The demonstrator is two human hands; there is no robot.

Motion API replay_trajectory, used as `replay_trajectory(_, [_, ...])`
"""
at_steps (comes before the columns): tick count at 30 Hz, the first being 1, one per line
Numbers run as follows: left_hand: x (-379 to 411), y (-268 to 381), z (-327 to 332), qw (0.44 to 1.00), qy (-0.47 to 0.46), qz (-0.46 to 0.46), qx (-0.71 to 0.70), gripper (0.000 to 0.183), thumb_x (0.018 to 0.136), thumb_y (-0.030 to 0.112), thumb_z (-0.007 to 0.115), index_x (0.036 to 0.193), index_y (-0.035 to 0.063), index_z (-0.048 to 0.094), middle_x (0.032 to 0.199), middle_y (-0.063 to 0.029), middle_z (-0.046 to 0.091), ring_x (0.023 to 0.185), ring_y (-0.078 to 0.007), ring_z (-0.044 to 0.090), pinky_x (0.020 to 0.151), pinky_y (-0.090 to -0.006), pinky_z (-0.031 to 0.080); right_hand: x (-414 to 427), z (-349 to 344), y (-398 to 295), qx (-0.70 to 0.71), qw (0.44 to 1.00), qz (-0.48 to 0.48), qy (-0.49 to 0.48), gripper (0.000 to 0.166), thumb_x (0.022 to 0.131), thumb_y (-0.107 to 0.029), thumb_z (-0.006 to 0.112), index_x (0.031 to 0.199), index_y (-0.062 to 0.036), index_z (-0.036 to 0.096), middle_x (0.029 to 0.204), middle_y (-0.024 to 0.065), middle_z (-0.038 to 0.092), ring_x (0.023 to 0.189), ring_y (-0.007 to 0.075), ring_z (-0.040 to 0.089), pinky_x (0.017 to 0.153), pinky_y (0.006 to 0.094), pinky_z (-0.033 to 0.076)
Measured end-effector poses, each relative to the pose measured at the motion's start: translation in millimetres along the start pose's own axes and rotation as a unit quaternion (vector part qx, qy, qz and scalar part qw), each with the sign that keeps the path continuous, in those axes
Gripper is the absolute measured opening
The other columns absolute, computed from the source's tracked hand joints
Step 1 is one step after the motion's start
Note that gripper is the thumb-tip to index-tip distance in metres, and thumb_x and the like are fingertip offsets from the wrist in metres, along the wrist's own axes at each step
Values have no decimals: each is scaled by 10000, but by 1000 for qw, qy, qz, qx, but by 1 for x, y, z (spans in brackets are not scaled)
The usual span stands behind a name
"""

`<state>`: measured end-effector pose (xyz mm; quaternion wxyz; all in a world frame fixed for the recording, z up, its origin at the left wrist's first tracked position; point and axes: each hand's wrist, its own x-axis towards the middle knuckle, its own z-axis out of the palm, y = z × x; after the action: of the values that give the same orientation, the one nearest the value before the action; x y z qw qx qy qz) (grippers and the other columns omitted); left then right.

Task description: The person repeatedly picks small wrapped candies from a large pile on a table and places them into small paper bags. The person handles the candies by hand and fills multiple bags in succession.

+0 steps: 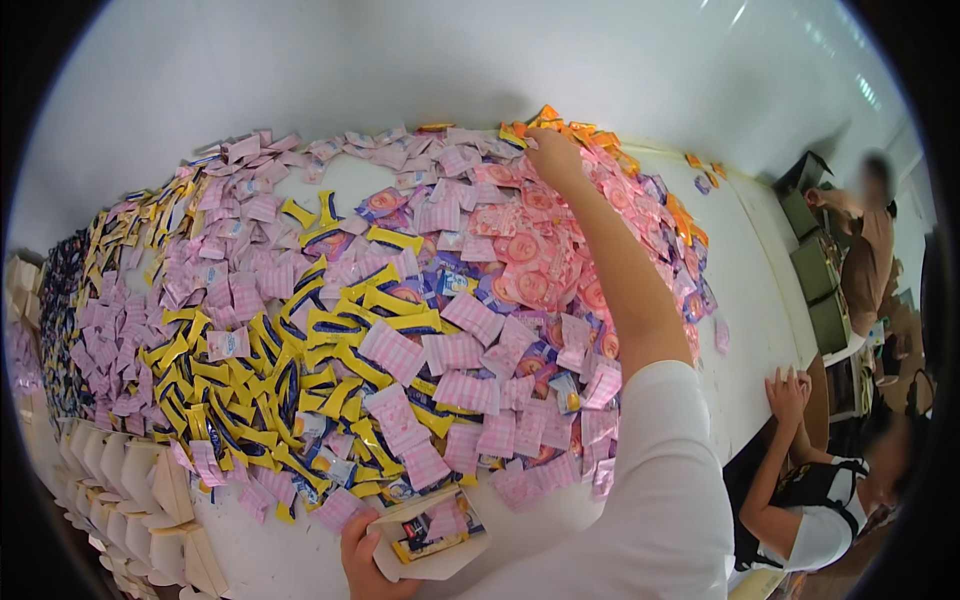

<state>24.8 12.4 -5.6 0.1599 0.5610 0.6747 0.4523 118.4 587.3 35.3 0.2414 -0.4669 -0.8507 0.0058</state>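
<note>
My left hand grips the side of a small open paperboard box near the table's front edge. Inside it lie a pink-checked packet and several yellow and dark wrapped pieces. My right hand is stretched to the far side of the heap, its fingertips down among pink packets and a yellow one. Whether they pinch something is too small to tell. Orange packets lie just beyond it, and round-patterned pink packets spread below the wrist. Yellow-and-blue wrapped sticks and pink-checked packets cover the middle.
Folded open paperboard boxes are stacked at the lower left. Dark small packets pile at the far left. On the right, one person rests clasped hands at the table; another stands behind green boxes.
</note>
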Motion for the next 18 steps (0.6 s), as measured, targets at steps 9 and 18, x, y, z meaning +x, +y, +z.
replay_trajectory(9, [-14,-6,-1,999,2,-19,-38,858,589,295,791,1294,122,334,1214,-232,423,1096,-414,449,924,-508,368,53,47,10,20,999,36,-5,336,799,-185,538,1132,-151,567,1048,122,609,979,298,576,788,421,465])
replay_trajectory(18, [-24,-10,3,999,11,-22,-35,855,624,384,754,1315,146,310,1218,-227,417,1100,-404,449,920,-522,366,71,78,-89,-75,982,-169,-51,211,842,-198,480,983,-90,593,996,121,598,924,303,582,747,419,471])
